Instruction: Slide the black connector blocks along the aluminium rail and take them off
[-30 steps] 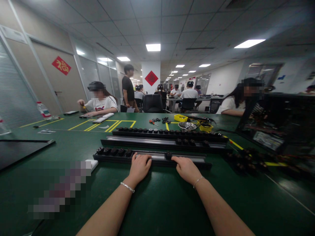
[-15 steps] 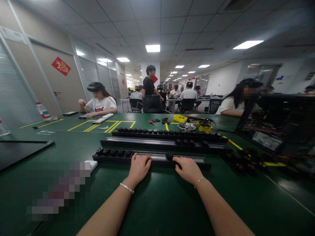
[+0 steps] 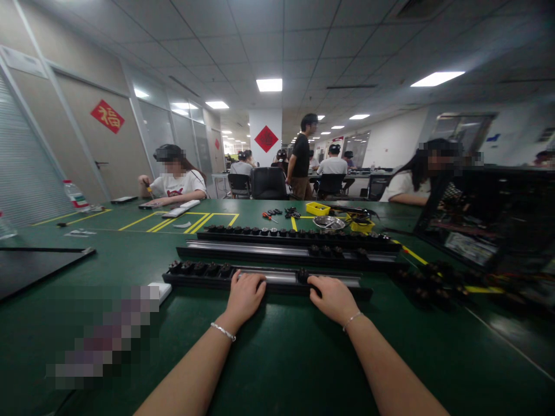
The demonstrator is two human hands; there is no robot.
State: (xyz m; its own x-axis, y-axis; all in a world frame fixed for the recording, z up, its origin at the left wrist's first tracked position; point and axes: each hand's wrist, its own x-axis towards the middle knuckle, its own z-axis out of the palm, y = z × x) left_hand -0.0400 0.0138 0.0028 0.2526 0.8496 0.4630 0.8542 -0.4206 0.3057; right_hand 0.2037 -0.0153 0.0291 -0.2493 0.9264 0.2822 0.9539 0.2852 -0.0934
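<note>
A long black rail with a silver channel [image 3: 277, 276] lies across the green table just in front of me, with several black knobs seated at its left end [image 3: 199, 268]. My left hand [image 3: 245, 294] rests curled on the rail's near edge, fingers over its top. My right hand [image 3: 332, 297] presses on the rail further right, its fingertips closed on a single black knob [image 3: 302, 275] sitting in the channel. Two more rails [image 3: 299, 242] lie parallel behind, the far one lined with knobs.
Behind the rails are yellow bins [image 3: 318, 208], a metal bowl [image 3: 329, 222] and small tools [image 3: 271, 215]. A pile of black parts [image 3: 429, 283] lies right, below a dark open case [image 3: 489, 216]. A flat black panel [image 3: 39, 263] sits left. Seated people work at the table's far side.
My right hand and the knob slid slightly right along the rail. A standing person in the background walked from left to right. My left hand stayed put.
</note>
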